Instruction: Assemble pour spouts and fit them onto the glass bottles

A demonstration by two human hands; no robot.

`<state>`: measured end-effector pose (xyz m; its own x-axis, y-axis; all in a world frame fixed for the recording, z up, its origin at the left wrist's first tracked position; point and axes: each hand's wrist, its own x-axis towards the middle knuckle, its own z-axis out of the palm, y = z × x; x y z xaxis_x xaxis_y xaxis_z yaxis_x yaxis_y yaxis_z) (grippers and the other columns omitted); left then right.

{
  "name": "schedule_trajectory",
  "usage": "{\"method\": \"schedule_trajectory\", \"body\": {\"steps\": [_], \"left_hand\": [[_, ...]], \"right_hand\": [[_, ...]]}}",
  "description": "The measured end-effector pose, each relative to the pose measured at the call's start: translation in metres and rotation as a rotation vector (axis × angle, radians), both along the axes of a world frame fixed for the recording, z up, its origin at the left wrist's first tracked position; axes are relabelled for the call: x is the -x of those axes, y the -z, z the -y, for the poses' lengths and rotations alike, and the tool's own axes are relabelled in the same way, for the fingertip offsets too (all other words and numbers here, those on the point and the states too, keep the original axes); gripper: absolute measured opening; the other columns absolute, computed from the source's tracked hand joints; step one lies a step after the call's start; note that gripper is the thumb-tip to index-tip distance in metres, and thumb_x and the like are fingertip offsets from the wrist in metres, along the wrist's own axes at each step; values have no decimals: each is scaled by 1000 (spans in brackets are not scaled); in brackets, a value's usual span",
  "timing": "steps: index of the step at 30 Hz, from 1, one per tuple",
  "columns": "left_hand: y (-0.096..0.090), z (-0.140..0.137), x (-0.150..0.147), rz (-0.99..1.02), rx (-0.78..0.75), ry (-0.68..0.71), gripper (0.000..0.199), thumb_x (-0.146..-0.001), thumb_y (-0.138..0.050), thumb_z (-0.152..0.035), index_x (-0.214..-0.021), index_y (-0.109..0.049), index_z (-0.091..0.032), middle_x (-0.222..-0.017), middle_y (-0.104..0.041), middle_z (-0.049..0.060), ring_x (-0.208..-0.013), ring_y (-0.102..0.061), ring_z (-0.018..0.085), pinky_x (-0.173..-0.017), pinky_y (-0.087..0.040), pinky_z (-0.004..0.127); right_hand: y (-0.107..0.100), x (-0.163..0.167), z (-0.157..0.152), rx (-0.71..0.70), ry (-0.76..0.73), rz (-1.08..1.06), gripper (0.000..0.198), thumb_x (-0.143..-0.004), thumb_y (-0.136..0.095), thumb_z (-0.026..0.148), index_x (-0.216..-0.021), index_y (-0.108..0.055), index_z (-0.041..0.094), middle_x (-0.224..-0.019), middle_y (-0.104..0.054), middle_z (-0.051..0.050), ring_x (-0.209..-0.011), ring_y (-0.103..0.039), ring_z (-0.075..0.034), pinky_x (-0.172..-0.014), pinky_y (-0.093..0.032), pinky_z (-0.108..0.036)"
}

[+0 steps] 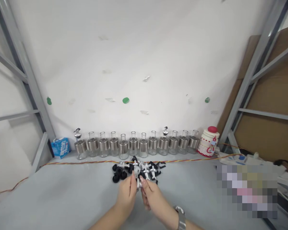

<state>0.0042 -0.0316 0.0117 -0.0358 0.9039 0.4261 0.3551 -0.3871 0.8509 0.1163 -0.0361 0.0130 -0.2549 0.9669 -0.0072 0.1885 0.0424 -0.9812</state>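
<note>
Left hand (126,191) and right hand (153,194) pinch a small silvery, metal-looking flanged piece (138,184) at the near edge of the loose black-and-silver parts pile (153,172). Probably two-handed manipulation; next move needs steady pinches. Beyond pile: steel-sleeved cylindrical clear-glass bottles (123,148).

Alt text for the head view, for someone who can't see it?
The left hand and right hand hold a small silvery part by a pile of black and silver pieces on a grey table. Behind stands a row of twelve glass bottles, two topped with metal-and-black fittings, between a blue carton and a cream jar.
</note>
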Motion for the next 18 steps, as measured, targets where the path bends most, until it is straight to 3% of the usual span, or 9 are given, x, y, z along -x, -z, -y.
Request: {"method": "schedule_trajectory", "body": {"steps": [2, 4, 6, 8, 10, 12, 15, 18], "left_hand": [[-7, -4, 2, -148, -58, 0, 41, -85, -33, -39, -54, -50, -19, -50, -48, 0, -48, -44, 13, -54, -33, 24], [-15, -5, 4, -279, -76, -4, 34, -84, -35, -35, -65, -58, -19, -58, -55, 3, -57, -51, 16, -60, -37, 26], [-20, -4, 7, -314, -76, 28, 26, -83, -39, -34, -89, -60, -20, -79, -61, 6, -73, -56, 19, -67, -41, 27], [-20, -3, 10, -285, -65, 153, 33, -80, -44, -33, -111, -51, -22, -105, -58, 9, -89, -55, 21, -70, -45, 28], [-15, -4, 13, -284, -48, 294, 44, -76, -50, -31, -119, -44, -24, -117, -51, 9, -95, -54, 21, -72, -48, 28], [-7, -6, 13, -301, -42, 334, 39, -75, -52, -28, -114, -50, -24, -113, -54, 8, -93, -55, 21, -78, -47, 31], [1, -10, 11, -192, -10, 287, 28, -76, -51, -26, -103, -57, -23, -101, -59, 8, -90, -56, 20, -76, -49, 32], [0, -12, 7, 92, 142, 232, 29, -71, -58, -32, -97, -56, -19, -91, -60, 7, -83, -58, 21, -62, -53, 31]], "right_hand": [[-1, -7, -9, 11, -19, 11, 51, -77, -19, 67, -61, -35, 21, -47, -31, 7, -38, -30, -8, -38, -29, -21], [-7, -19, -15, -159, -1, 112, 49, -81, -22, 61, -61, -39, 20, -50, -36, 5, -44, -34, -9, -44, -31, -22], [-15, -30, -18, -313, 26, 237, 46, -85, -24, 54, -63, -44, 19, -53, -42, 3, -50, -37, -11, -50, -31, -22], [-22, -37, -18, -359, 35, 308, 46, -86, -24, 51, -64, -48, 18, -54, -45, 2, -52, -40, -11, -51, -31, -23], [-25, -39, -17, -342, 19, 296, 49, -87, -23, 51, -62, -49, 18, -52, -46, 2, -51, -42, -12, -51, -32, -22], [-25, -40, -18, -316, -42, 247, 52, -87, -20, 50, -60, -50, 17, -49, -46, 2, -50, -44, -12, -51, -34, -22], [-21, -46, -30, -341, -92, 260, 54, -89, -16, 47, -63, -52, 17, -48, -49, 3, -49, -47, -12, -51, -36, -22], [-14, -68, -54, -474, 118, 449, 39, -89, -29, 40, -70, -54, 17, -61, -54, 0, -59, -51, -14, -58, -39, -24]]}}
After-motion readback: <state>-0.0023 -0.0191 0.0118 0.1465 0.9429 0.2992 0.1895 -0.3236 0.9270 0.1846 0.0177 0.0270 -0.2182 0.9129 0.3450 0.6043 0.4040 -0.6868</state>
